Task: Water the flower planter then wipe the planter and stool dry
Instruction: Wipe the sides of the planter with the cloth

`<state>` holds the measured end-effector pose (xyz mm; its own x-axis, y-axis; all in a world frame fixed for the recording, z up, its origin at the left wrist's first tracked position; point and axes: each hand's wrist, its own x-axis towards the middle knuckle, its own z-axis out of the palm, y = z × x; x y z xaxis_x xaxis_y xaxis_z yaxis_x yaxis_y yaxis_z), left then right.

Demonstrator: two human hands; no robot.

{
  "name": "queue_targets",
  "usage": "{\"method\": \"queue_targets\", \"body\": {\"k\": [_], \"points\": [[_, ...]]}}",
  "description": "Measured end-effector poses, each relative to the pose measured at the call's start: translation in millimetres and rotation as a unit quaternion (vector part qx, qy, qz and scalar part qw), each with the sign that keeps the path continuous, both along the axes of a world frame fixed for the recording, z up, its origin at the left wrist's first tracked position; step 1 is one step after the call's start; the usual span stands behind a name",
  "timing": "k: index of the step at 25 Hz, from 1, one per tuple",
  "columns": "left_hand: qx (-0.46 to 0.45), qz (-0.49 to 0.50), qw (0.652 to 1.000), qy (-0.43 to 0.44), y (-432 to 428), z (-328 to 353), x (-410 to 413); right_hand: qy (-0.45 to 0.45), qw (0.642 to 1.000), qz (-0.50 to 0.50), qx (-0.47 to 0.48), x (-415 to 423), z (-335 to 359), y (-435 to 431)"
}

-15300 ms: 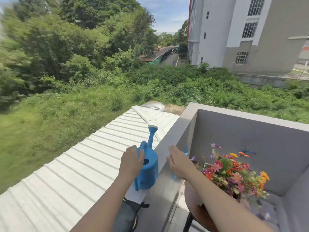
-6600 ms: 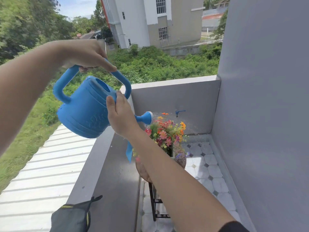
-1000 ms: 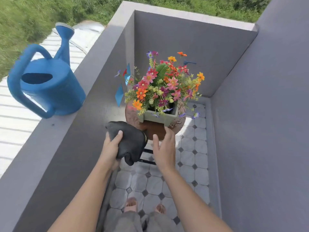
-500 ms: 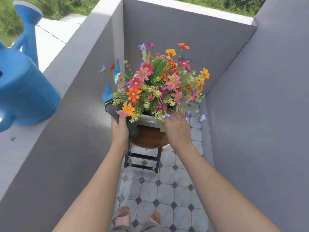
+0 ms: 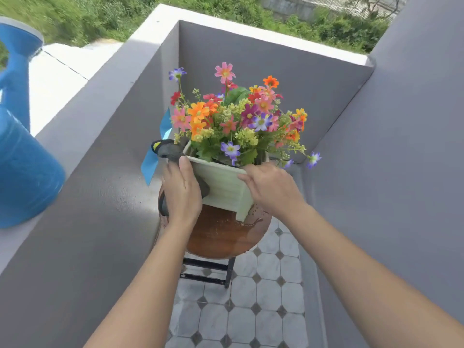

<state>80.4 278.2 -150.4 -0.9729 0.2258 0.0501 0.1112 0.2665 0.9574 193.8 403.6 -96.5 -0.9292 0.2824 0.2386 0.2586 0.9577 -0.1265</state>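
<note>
A pale green square planter [image 5: 222, 183] full of colourful flowers [image 5: 238, 114] stands on a round brown wooden stool [image 5: 221, 234]. Water glistens on the stool seat near the planter's front foot. My left hand [image 5: 182, 192] presses a dark grey cloth [image 5: 167, 150] with a yellow tag against the planter's left side. The planter's right front edge is gripped by my right hand [image 5: 270, 187]. The blue watering can [image 5: 22, 151] stands on the ledge at far left, apart from both hands.
Grey balcony walls [image 5: 251, 61] close in on the left, back and right. A blue pinwheel [image 5: 155, 151] sticks out behind the cloth. The floor [image 5: 248, 312] has white and grey tiles. White roofing and green plants lie beyond the ledge.
The cloth in my left hand has come up along the planter's left side. My right hand has shifted onto the planter's right front edge. The view has moved closer.
</note>
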Motion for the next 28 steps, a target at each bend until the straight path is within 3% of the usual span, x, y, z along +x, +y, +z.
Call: {"method": "queue_targets", "body": {"k": [4, 8, 14, 19, 21, 26, 27, 28], "points": [[-0.084, 0.025, 0.985, 0.148, 11.4, 2.2, 4.1, -0.004, 0.997, 0.062, -0.053, -10.2, 10.5, 22.8], [-0.129, 0.059, 0.971, 0.194, 12.4, 6.0, 7.1, -0.023, 0.993, 0.086, -0.074, -10.4, 16.6, 28.4], [-0.160, 0.033, 0.907, 0.387, 8.3, 4.0, 19.4, -0.028, 0.992, 0.096, -0.078, -10.3, 22.4, 27.9], [-0.157, 0.083, 0.919, 0.351, 3.9, 8.3, 12.6, -0.028, 0.989, 0.107, -0.100, -9.0, 28.2, 26.8], [-0.179, 0.074, 0.890, 0.414, 4.1, -2.6, 14.5, -0.026, 0.988, 0.103, -0.113, -11.7, 29.3, 27.2], [-0.226, -0.116, 0.742, 0.620, -37.7, -50.0, 16.4, -0.031, 0.987, 0.095, -0.124, -17.5, 33.0, 27.8], [-0.237, -0.115, 0.726, 0.635, -46.8, -52.1, 10.5, -0.033, 0.987, 0.096, -0.127, -18.0, 34.3, 27.0], [-0.243, -0.086, 0.733, 0.629, -51.2, -49.2, 4.4, -0.036, 0.986, 0.096, -0.132, -18.6, 35.9, 25.7]]}}
